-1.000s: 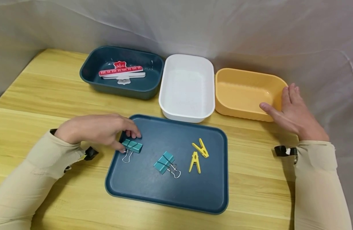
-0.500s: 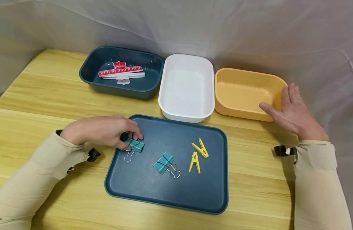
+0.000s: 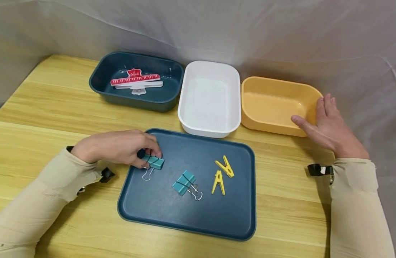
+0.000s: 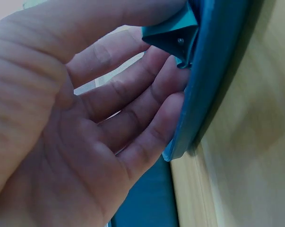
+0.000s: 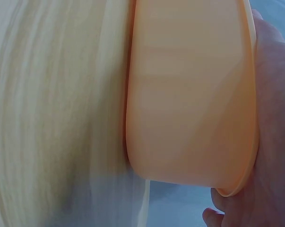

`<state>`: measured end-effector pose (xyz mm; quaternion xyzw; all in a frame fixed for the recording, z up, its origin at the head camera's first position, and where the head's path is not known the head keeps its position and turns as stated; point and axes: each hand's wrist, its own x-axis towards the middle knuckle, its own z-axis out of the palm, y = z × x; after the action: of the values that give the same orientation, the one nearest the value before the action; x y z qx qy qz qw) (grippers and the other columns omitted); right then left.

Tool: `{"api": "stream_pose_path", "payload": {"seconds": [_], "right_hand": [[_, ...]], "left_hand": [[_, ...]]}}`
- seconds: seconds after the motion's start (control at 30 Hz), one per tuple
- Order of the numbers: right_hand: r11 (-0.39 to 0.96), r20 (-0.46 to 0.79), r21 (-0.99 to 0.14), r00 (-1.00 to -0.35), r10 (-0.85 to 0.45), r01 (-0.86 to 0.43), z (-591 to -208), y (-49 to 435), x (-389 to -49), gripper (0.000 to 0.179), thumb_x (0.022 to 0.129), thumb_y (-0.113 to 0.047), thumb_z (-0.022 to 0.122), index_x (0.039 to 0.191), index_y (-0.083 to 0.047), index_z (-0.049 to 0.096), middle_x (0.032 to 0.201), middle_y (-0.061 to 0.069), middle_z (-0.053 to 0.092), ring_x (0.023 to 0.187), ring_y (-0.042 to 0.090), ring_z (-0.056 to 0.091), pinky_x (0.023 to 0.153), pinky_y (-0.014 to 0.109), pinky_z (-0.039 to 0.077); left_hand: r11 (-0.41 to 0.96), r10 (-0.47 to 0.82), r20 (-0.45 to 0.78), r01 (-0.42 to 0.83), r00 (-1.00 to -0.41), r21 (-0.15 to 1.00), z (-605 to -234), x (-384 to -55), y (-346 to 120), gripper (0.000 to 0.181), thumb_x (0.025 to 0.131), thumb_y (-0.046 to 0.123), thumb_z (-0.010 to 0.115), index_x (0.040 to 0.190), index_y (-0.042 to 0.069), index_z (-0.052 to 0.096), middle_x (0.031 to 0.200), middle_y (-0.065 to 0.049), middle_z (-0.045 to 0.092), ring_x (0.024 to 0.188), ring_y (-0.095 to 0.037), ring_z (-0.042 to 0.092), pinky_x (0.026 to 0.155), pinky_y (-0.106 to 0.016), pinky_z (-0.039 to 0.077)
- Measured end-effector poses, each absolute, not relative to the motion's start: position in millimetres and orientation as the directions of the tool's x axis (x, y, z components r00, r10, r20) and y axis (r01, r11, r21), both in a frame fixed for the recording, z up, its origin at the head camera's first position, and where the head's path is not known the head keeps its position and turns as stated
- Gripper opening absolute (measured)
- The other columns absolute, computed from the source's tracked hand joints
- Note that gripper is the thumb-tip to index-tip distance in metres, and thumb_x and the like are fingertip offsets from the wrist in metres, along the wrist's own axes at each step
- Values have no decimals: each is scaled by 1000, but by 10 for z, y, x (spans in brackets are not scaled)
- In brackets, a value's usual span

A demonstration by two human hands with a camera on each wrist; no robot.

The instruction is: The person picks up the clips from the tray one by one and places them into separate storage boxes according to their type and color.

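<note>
At the left edge of the blue tray [image 3: 211,215], my left hand [image 3: 120,146] pinches a teal binder clip [image 3: 155,163] between thumb and fingers. In the left wrist view the binder clip [image 4: 173,33] shows under the thumb, close to the tray rim [image 4: 199,94]. A second teal binder clip [image 3: 184,182] lies mid-tray with its wire handles to the lower right. Two yellow clothespins [image 3: 225,166] lie on the right part of the tray. My right hand [image 3: 328,127] rests with straight fingers on the right end of the orange bin [image 3: 269,123].
A white bin [image 3: 209,129] stands between the orange bin and a dark blue bin [image 3: 136,101]. Inside the dark blue one lie a red piano-pattern clip [image 3: 135,77] and a white clip [image 3: 153,84]. A grey cloth [image 3: 211,28] hangs behind the wooden table [image 3: 56,107].
My left hand has slid slightly to the right, and the teal binder clip has moved right with it. The right hand stays at the orange bin.
</note>
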<state>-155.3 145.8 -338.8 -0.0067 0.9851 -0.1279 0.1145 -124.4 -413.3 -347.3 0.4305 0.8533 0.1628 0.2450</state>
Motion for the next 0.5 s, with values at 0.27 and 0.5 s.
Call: {"api": "stream_pose_path", "payload": {"seconds": [0.27,0.5], "right_hand": [[966,-227,-257,-973,-39,21,-3388,1471,-1536,104,103,-68,35,156,-2,-25,161,10,-42,150,36,-39,125,66,-13],[965,-222,-261,-974,-38,22,-3390,1457,-1541,105,102,-69,35,156,-3,-25,161,9,-41,151,35,-39,125,66,-13]], "left_hand": [[573,816,-273,649,-510,500,-3489,-1254,-4109,27,88,19,82,115,19,75,102,10,66,91,-5,58,86,-29,55],[572,816,-271,646,-510,506,-3493,-1236,-4111,27,89,18,81,115,19,75,104,10,67,91,-5,59,86,-29,56]]}}
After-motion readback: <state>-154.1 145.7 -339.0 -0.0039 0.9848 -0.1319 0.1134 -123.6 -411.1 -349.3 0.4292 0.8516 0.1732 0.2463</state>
